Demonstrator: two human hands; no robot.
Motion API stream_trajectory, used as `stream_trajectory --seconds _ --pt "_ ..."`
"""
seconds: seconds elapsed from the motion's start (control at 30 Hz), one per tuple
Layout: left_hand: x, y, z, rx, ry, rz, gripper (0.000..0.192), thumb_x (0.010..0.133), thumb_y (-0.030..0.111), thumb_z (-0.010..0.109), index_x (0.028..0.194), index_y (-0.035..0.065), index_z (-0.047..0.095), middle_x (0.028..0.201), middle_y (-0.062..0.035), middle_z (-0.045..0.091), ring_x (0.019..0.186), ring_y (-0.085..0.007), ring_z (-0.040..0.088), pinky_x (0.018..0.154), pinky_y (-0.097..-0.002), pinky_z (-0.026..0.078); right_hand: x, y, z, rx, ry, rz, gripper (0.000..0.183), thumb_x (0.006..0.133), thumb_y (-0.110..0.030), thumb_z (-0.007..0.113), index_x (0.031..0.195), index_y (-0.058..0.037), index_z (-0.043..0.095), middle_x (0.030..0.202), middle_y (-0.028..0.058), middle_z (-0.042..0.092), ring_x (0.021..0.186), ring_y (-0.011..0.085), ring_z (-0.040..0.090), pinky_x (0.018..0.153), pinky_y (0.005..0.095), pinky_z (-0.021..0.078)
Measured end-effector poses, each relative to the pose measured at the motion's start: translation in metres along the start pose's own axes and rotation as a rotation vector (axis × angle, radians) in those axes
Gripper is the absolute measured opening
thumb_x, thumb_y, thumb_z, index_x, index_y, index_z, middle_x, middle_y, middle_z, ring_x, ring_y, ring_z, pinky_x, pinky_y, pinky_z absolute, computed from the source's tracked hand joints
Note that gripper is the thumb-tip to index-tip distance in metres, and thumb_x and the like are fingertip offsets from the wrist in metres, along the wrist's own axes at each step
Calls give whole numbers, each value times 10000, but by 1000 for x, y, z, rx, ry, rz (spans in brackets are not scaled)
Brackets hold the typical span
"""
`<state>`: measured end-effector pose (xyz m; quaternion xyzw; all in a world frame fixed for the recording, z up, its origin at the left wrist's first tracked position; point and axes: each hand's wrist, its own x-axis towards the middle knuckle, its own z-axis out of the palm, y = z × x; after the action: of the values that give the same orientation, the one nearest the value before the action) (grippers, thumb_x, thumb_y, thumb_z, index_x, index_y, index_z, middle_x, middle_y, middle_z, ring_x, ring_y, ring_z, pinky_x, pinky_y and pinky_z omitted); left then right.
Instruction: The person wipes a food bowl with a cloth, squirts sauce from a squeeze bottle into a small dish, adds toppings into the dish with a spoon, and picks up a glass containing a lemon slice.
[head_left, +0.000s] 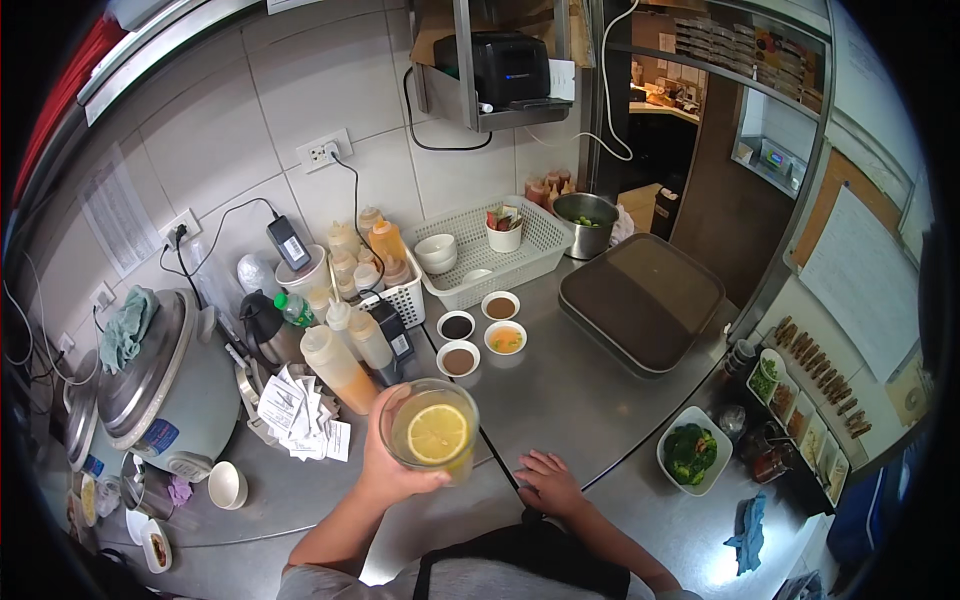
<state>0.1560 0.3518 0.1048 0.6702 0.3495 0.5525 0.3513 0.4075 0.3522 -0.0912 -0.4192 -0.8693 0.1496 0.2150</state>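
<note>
My left hand (390, 457) is wrapped around a clear drinking glass (465, 405), holding it above the counter's front edge. A lemon slice (437, 433) floats on the liquid inside. Resting on the steel counter (555, 405), my right hand (550, 482) holds nothing, its fingers spread a little. Beyond the glass stand small white bowls: one with dark sauce (456, 325), two with brown sauce (501, 306), and one with an orange sauce (505, 339) flecked with green. Left of the glass is a squeeze bottle of orange sauce (337, 367).
A stack of brown trays (641, 300) lies at the back right. Broccoli fills a white bowl (694, 454) on the right, near a blue cloth (746, 536). Paper slips (300, 416), a rice cooker (169, 390) and a white cup (227, 485) occupy the left. Behind sits a perforated basket (517, 259).
</note>
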Motion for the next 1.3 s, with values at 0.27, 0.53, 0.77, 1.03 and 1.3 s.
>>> stream_trajectory --seconds 0.27,0.53,0.77,1.03,1.3 --pt "-54 -55 -41 177 500 -140 858 495 185 745 1188 -4 276 1123 -136 396 1068 -231 418 929 -331 331 2 -2 -2 -2 -18 14 299 739 -265 573 1012 -145 572 1223 76 453 1201 243 350 993 442 252" --pt "-126 -100 -117 537 858 -211 824 515 103 709 1204 -21 275 1135 -149 373 1081 -260 390 959 -341 286 -1 0 0 -9 -2 5 303 742 -270 562 1015 -137 572 1221 82 454 1196 252 354 987 448 257" --pt "-161 -113 -156 821 1151 -267 805 546 106 715 1210 -26 278 1168 -173 362 1097 -289 381 965 -357 281 4 -1 2 21 -8 -21 295 734 -262 568 999 -132 574 1211 83 461 1185 257 366 977 459 267" --pt "-134 -118 -178 745 1323 -215 883 554 148 768 1231 -32 232 1198 -201 332 1142 -305 333 984 -358 244 4 -3 -1 20 51 -3 304 653 -206 625 943 -116 598 1163 95 498 1136 283 414 952 465 289" --pt "-137 -126 -227 859 1420 -277 916 609 163 753 1258 -77 153 1268 -243 251 1190 -339 273 1012 -374 208 10 -11 1 30 52 18 295 653 -187 624 937 -113 601 1146 97 510 1134 284 416 954 458 284"
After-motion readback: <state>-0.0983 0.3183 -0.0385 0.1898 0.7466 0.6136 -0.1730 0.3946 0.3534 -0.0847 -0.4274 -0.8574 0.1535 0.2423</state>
